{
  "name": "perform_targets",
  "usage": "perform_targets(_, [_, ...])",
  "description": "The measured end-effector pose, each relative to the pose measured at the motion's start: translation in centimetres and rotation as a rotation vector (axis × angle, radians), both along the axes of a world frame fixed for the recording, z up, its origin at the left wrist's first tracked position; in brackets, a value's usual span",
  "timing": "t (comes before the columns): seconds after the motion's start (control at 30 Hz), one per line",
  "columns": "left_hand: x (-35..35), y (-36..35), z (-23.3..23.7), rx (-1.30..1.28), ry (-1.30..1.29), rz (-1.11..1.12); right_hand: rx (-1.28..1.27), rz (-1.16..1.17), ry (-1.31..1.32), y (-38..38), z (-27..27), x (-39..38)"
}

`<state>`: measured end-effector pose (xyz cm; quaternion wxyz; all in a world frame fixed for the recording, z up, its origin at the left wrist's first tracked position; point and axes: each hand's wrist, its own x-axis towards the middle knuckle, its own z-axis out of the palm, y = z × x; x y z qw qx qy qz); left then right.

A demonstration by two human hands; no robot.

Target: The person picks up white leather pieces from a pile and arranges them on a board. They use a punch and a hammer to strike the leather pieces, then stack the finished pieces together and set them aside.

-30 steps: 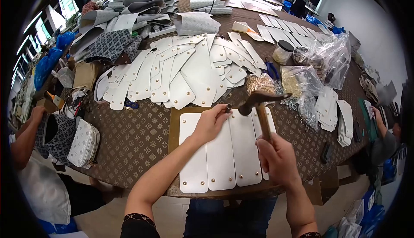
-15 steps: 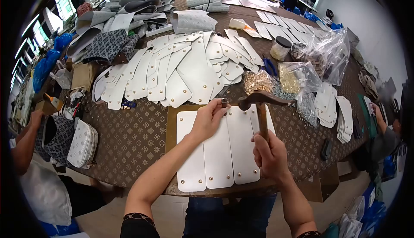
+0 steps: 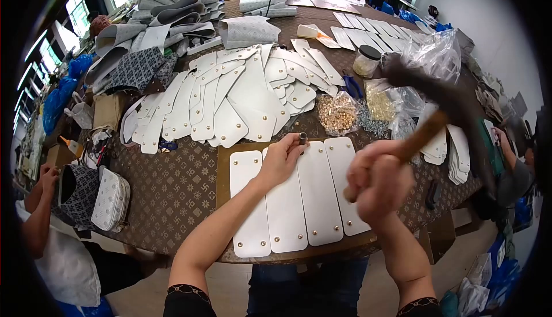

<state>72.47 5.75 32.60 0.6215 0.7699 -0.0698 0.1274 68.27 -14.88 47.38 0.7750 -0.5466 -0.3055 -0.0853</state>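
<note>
4 strips [image 3: 321, 199] lie flat; left hand [image 3: 280, 163] pinches metal tube [image 3: 302, 139]; right hand [image 3: 380, 178] clenches hammer [image 3: 424, 135], partly hiding plastic bag [image 3: 440, 55].

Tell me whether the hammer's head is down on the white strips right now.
No, the right hand holds the hammer with its head raised beyond the white strips.

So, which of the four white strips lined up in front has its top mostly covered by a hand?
The second strip from the left: the left hand lies over its top, while the other three show most of theirs.
</note>
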Motion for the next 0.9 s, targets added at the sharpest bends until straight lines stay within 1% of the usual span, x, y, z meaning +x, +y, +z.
perform_targets(0.03, [0.2,0.1,0.4,-0.003,-0.010,0.005,-0.536,-0.144,0.262,0.1,-0.9,0.4])
perform_targets(0.1, [-0.3,0.0,0.9,0.067,0.002,0.008,-1.068,-0.088,0.222,-0.9,-5.2,2.5])
perform_targets(0.13, [-0.7,0.0,1.4,0.126,0.008,0.002,-0.997,-0.053,0.341,-1.6,-5.1,1.5])
perform_targets(0.17, [-0.6,-0.1,1.7,0.169,0.000,0.027,-0.855,-0.053,0.399,-2.0,-4.7,1.2])
perform_targets(0.2, [0.3,-0.3,-0.7,0.016,-0.087,0.024,-0.706,-0.055,0.510,-2.7,-4.8,-0.5])
perform_targets(0.23, [0.4,-0.7,-0.4,0.013,-0.077,0.019,-0.604,-0.057,0.552,-3.5,-4.7,-1.2])
perform_targets(0.27, [0.8,-0.9,0.3,-0.030,-0.044,0.005,-0.602,-0.061,0.556,-4.0,-4.5,-1.4])
perform_targets(0.33, [1.2,-2.2,1.8,-0.087,-0.016,-0.035,-0.487,-0.075,0.595,-5.2,-4.3,-1.8])
perform_targets(0.43, [3.0,-4.3,1.5,-0.097,-0.032,-0.085,-0.511,-0.085,0.622,-6.1,-4.7,-1.6])
perform_targets(0.47, [2.9,-4.8,1.1,-0.030,-0.056,-0.057,-0.525,-0.082,0.647,-6.2,-4.7,-1.7])
perform_targets(0.5, [2.8,-5.1,1.2,-0.031,-0.057,-0.061,-0.525,-0.087,0.648,-6.3,-4.4,-1.7])
perform_targets(0.57, [2.6,-5.1,1.5,0.127,0.010,0.019,-0.613,-0.054,0.624,-6.5,-2.8,-1.7])
perform_targets(0.63, [2.9,-5.0,0.9,0.122,0.057,0.013,-0.565,-0.048,0.521,-6.5,0.6,-1.7])
perform_targets(0.67, [3.0,-4.9,0.6,0.089,0.035,0.007,-0.582,-0.095,0.368,-6.6,2.9,-1.8])
perform_targets(0.73, [3.1,-4.8,0.0,0.058,0.017,0.003,-0.335,-0.160,0.082,-6.7,5.2,-1.4])
perform_targets(0.77, [3.1,-4.8,-0.3,0.045,0.015,0.001,-0.126,-0.164,-0.066,-5.7,5.7,-0.8])
perform_targets(0.8, [3.2,-4.9,-0.4,0.031,0.011,-0.002,-0.007,-0.121,-0.138,-4.4,4.9,0.2])
perform_targets(0.83, [3.1,-4.9,-0.4,0.033,0.006,-0.002,0.113,-0.079,-0.212,-3.4,3.0,1.5])
perform_targets(0.87, [2.9,-5.0,-0.4,0.041,-0.022,0.003,-0.106,-0.177,-0.010,-3.5,-0.2,1.6])
perform_targets(0.9, [2.9,-5.0,-0.3,0.046,-0.052,0.013,-0.598,-0.122,0.175,-4.3,-2.8,3.2])
